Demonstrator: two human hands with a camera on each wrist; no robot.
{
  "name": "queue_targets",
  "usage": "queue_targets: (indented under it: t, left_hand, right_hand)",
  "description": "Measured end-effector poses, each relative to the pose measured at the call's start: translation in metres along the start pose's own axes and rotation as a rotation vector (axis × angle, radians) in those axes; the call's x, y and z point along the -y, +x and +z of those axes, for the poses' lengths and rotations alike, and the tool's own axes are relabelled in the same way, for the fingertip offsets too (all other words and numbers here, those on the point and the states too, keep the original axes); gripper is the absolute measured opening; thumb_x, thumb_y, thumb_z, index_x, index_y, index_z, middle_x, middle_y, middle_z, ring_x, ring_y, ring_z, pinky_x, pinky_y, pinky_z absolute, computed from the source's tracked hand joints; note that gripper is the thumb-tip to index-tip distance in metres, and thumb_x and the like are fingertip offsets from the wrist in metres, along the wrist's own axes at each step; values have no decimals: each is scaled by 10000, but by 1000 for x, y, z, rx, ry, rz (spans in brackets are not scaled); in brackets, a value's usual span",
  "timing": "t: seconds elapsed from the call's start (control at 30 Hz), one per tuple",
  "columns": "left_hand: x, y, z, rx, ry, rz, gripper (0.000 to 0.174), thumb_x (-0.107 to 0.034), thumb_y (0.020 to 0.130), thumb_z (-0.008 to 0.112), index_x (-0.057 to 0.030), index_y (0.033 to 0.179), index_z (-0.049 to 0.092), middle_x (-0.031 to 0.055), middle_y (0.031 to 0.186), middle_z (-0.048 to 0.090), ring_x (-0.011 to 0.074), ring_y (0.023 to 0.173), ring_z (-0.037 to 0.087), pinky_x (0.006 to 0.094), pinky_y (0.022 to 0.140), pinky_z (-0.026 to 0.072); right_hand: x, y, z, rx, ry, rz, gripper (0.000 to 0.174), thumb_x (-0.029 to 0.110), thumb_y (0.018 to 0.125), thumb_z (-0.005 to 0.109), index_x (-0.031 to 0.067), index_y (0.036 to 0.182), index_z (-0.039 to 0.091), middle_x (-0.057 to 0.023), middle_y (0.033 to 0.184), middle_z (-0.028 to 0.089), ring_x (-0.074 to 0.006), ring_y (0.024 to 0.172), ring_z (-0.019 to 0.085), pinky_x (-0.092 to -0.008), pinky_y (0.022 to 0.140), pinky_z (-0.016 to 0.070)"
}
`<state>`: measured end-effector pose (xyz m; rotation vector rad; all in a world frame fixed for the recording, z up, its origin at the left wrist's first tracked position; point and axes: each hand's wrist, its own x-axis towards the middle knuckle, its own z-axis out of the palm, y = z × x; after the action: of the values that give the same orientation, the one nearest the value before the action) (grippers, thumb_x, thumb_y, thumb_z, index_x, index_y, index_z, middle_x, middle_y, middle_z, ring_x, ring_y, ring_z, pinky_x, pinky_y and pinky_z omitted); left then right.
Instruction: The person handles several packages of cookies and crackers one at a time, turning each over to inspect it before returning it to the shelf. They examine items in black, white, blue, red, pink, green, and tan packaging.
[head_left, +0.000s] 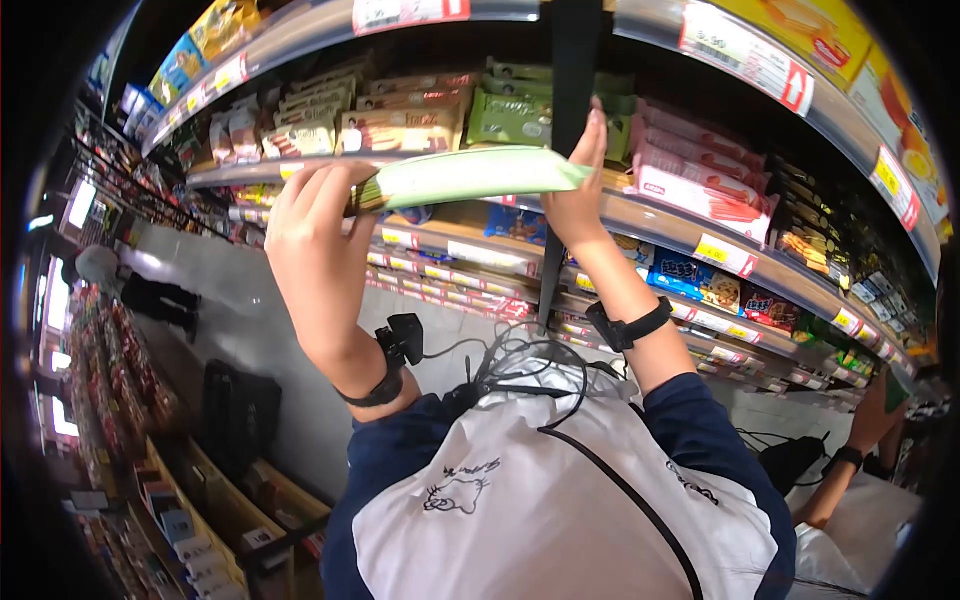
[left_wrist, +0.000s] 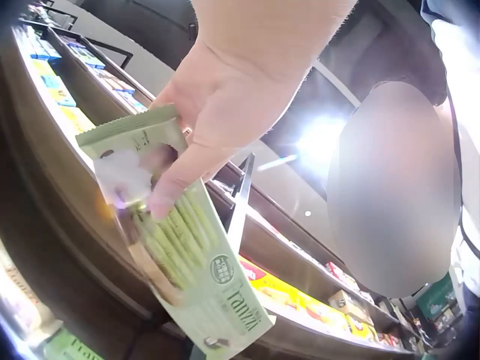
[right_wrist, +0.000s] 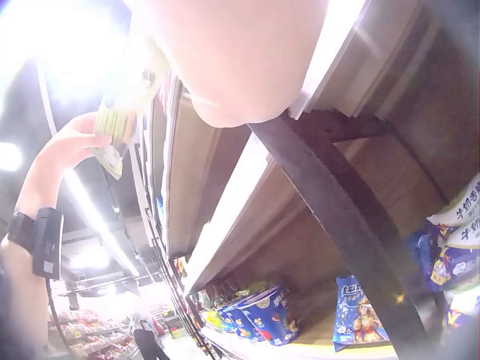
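I see the left grip (head_left: pixel 315 225) holding a green packet (head_left: pixel 460 180) near the shelf's front edge (head_left: pixel 655 217); the right grip (head_left: pixel 578 212) has straight fingers.

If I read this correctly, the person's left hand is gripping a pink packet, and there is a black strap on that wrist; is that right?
Not quite: the packet is pale green rather than pink, as the left wrist view shows. The left hand does grip it, with a black strap on that wrist.
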<state>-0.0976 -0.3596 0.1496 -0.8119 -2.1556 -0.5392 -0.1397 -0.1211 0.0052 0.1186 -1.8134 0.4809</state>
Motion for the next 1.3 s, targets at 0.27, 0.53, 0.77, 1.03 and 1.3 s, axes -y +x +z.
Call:
queue_targets:
  t: [0.27, 0.53, 0.77, 1.03, 1.3]
  left_hand:
    - [-16, -14, -6, -186, -176, 128, 391, 79, 490, 671, -41, 859, 627, 76, 853, 644, 273, 846, 598, 347, 723, 473]
    - [-8, -16, 1, -291, -178, 23, 386, 92, 508, 665, -33, 871, 630, 80, 882, 653, 256, 867, 604, 335, 752, 475]
    - [36, -6, 35, -220, 157, -283, 245, -31, 646, 707, -81, 874, 629, 66, 845, 633, 260, 810, 583, 354, 717, 461]
    - [42, 40, 98, -45, 129, -79, 275, -156, 654, 733, -96, 906, 639, 100, 820, 641, 294, 782, 604, 374, 674, 465]
    - [28, 92, 115, 510, -62, -69, 464, -212, 583, 781, -56, 1000, 654, 146, 892, 656, 302, 833, 625, 349, 736, 479]
  right_hand:
    - [-2, 0, 8, -41, -22, 15, 771, 94, 791, 591, -32, 1378, 108, -245, 1404, 213, -386, 1290, 257, -468, 1063, 221]
    - [9, 6, -4, 25, 40, 60, 755, 117, 812, 573, -66, 1375, 105, -252, 1413, 214, -387, 1309, 234, -457, 1078, 193]
    - [2, 1, 2, -40, -31, -24, 753, 22, 784, 566, -78, 1368, 103, -319, 1360, 250, -460, 1242, 309, -472, 1030, 276]
    - [2, 3, 2, -84, -101, -53, 767, 13, 735, 591, -74, 1359, 153, -311, 1305, 329, -451, 1172, 384, -521, 976, 320]
    - [1, 1, 3, -61, -129, -58, 766, 41, 767, 578, -84, 1366, 118, -321, 1326, 294, -463, 1176, 364, -541, 1004, 264]
